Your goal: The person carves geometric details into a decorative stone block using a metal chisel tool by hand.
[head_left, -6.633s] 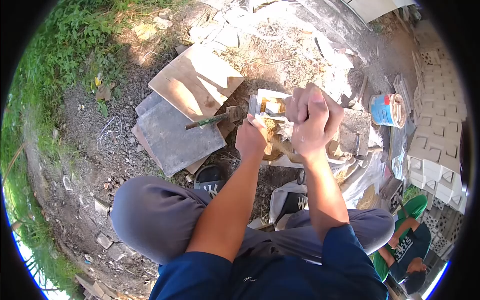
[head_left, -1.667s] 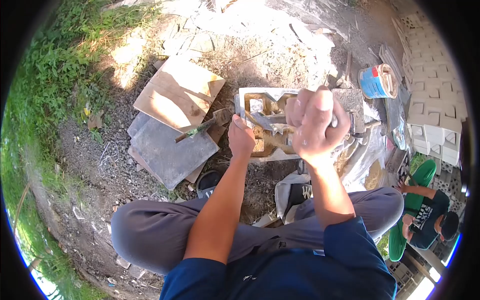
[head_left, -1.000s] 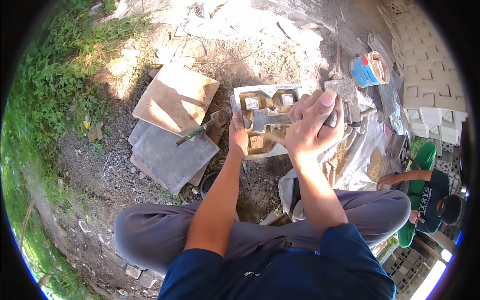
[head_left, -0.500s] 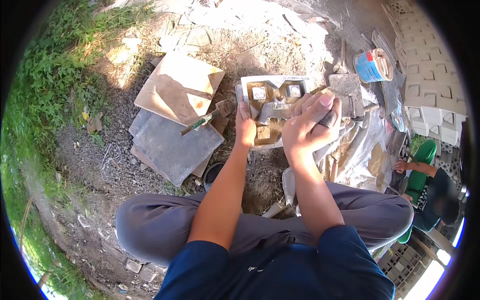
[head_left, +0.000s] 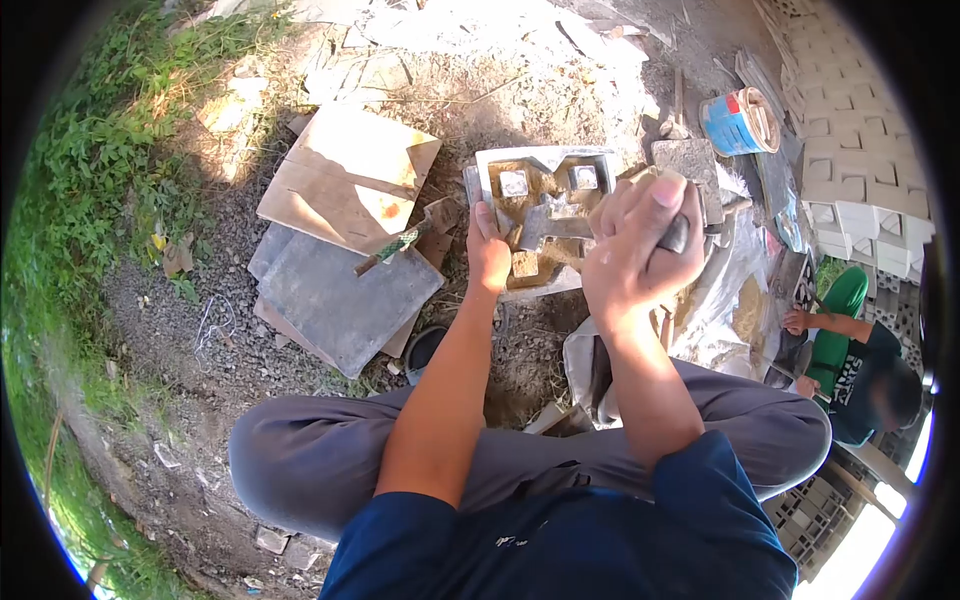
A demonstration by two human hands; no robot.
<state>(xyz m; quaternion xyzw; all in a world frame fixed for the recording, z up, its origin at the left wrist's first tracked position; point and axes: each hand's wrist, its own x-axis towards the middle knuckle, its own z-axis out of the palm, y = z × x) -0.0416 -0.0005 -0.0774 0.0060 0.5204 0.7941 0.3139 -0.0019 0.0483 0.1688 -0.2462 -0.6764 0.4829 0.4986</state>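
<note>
A pale rectangular mould (head_left: 548, 156) with square blocks and sandy brown material inside lies in front of me. My left hand (head_left: 488, 252) holds its left wall, the thumb on top of the rim. My right hand (head_left: 645, 245) is wrapped round the dark rounded handle (head_left: 675, 234) of a tool. The tool's flat grey metal head (head_left: 534, 228) reaches into the middle of the mould, over the sandy material. The right hand hides the mould's right end.
Left of the mould lie stacked boards (head_left: 350, 290) and a green-wrapped stick (head_left: 390, 250). A grey block (head_left: 686, 168) and a blue bucket (head_left: 730, 125) are at the right. A person (head_left: 862, 375) sits at the far right, near stacked pale blocks (head_left: 870, 180).
The tool's head has shifted within the mould, and the right hand has moved slightly right since the last frame. The left hand remains on the mould's left wall. The other person's arms have moved.
</note>
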